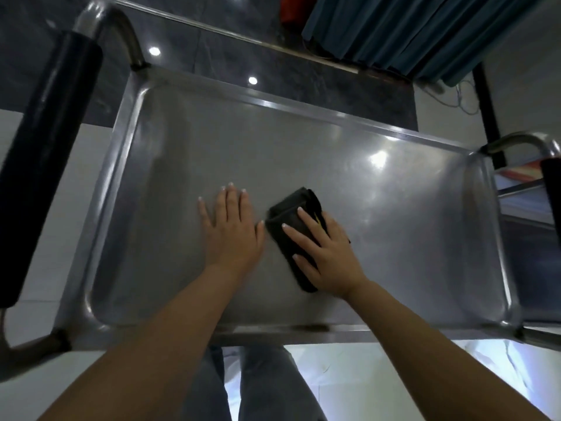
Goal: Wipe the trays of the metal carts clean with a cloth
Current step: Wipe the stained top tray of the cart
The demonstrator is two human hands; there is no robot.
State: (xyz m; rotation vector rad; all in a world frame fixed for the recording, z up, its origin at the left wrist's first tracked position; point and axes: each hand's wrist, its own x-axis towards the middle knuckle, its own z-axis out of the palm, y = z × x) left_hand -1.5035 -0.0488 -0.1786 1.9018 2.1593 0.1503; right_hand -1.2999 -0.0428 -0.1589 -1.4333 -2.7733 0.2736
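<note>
Lighting is dim to moderate, cool in tone, and comes from overhead. Two small round lamp reflections show on the dark floor (273, 68) beyond the tray (334, 165), and a larger soft glare patch sits on the tray's right half. The tray rim carries thin bright streaks along its far edge. A pale, washed-out glare lies on the floor at bottom right. Soft, faint shadows fall under the hands; the left hand (232, 230) and right hand (326, 255) are slightly motion-blurred. Wide-angle distortion bends the tray edges and the black handle (45, 153) at left. The overall picture is soft and lacks fine detail.
</note>
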